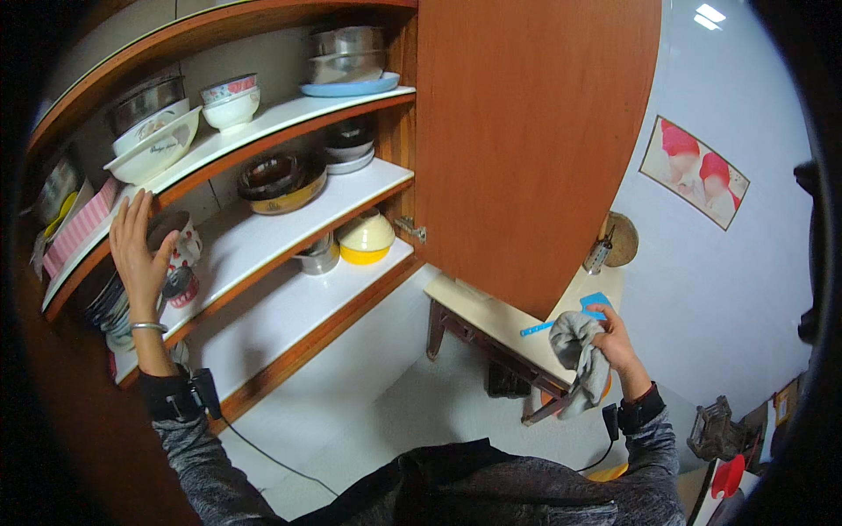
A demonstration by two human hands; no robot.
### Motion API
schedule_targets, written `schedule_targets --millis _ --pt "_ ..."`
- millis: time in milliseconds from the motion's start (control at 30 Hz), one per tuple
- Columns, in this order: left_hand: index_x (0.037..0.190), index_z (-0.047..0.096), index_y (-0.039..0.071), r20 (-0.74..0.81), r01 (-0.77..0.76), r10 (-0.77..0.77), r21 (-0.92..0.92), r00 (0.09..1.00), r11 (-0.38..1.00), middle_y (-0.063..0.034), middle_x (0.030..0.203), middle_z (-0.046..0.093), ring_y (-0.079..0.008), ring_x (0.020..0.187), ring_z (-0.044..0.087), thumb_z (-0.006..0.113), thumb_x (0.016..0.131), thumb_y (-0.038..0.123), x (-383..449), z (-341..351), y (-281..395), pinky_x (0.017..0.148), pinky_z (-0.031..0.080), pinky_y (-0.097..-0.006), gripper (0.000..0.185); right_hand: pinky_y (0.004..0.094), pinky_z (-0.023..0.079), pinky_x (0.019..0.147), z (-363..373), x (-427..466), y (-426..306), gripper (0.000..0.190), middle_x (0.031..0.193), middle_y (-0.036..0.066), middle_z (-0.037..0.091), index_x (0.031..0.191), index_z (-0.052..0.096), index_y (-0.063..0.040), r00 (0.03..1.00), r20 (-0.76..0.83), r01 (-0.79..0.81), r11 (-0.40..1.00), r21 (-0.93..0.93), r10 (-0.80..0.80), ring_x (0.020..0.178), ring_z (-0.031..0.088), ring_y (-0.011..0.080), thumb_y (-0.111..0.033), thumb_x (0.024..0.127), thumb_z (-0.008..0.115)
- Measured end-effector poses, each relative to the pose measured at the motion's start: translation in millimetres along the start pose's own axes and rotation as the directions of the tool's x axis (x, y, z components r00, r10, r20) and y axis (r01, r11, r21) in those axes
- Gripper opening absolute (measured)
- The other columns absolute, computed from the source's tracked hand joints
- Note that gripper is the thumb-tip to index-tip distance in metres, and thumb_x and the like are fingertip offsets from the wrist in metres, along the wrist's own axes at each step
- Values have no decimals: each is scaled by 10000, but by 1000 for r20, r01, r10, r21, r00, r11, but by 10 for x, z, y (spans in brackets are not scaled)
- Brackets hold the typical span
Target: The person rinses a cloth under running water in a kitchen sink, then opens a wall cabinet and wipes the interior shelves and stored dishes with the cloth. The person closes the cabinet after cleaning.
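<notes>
My left hand [137,253] is raised at the front edge of the cabinet's upper shelf [273,125]. Its fingers are spread and it holds nothing; whether the fingertips touch the edge, I cannot tell. Just above them stands a white oval bowl [154,154] with smaller bowls stacked in it. Behind the hand, on the middle shelf [263,230], are a dotted cup [187,246] and a small red-and-white container [183,289]. My right hand [615,342] grips a crumpled grey cloth [582,358] that hangs over the table's edge. A blue flat plastic tool [536,328] lies behind the cloth, partly hidden.
An open wooden cabinet door [526,144] stands above the narrow table [487,315]. Shelves carry brown glass bowls [283,184], steel bowls [348,56] and a yellow-and-cream bowl stack [366,240]. A metal grater [598,255] stands by the wall. Cables run from both wrists.
</notes>
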State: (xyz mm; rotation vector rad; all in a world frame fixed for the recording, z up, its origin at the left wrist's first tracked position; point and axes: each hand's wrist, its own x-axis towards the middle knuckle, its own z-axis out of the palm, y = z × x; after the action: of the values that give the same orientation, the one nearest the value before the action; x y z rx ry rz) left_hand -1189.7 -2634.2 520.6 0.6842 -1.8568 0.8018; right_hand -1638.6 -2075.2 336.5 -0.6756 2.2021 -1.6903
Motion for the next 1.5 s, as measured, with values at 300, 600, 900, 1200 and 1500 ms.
schedule_targets --millis 300,600,900,1200,1500 --pt "1180 599 4 484 648 -431 -564 762 512 -125 1191 599 -255 1139 544 720 785 66 -2384 -240 1274 989 413 -356 418 284 472 705 -516 427 683 800 942 96 574 1385 431 -124 1000 8 -13 999 51 13 809 568 182 113 629 542" --pt "1325 497 113 662 887 -693 -90 -286 -453 -39 1080 631 -152 810 595 650 839 118 -4964 -2090 2254 627 481 -268 509 276 471 727 -669 952 932 737 888 76 582 1348 457 -74 992 90 96 986 -134 -85 776 571 174 65 636 587" --pt "1490 196 73 -75 892 -934 -333 -349 -307 -180 1530 225 -370 1361 306 570 905 98 -5108 -4276 1513 1058 376 -491 695 253 464 670 -435 1551 1064 877 1076 96 573 1425 419 -133 993 52 101 989 106 -107 816 565 172 123 592 520" --pt "1515 166 117 -161 979 -978 -134 130 153 -140 1555 183 -313 1403 238 593 878 87 -4173 -3772 1344 1154 230 -462 767 248 454 780 -327 1554 1115 787 1123 79 604 1352 491 -2 969 234 33 977 209 -83 955 575 170 120 575 514" --pt "1399 389 28 -177 966 -980 -226 88 127 -161 1313 474 -281 1175 470 625 861 102 -4148 -3812 1597 1051 370 -415 592 256 450 881 -319 1273 1001 790 1220 75 609 1315 535 -8 924 374 22 990 139 -73 1085 584 194 154 543 490"
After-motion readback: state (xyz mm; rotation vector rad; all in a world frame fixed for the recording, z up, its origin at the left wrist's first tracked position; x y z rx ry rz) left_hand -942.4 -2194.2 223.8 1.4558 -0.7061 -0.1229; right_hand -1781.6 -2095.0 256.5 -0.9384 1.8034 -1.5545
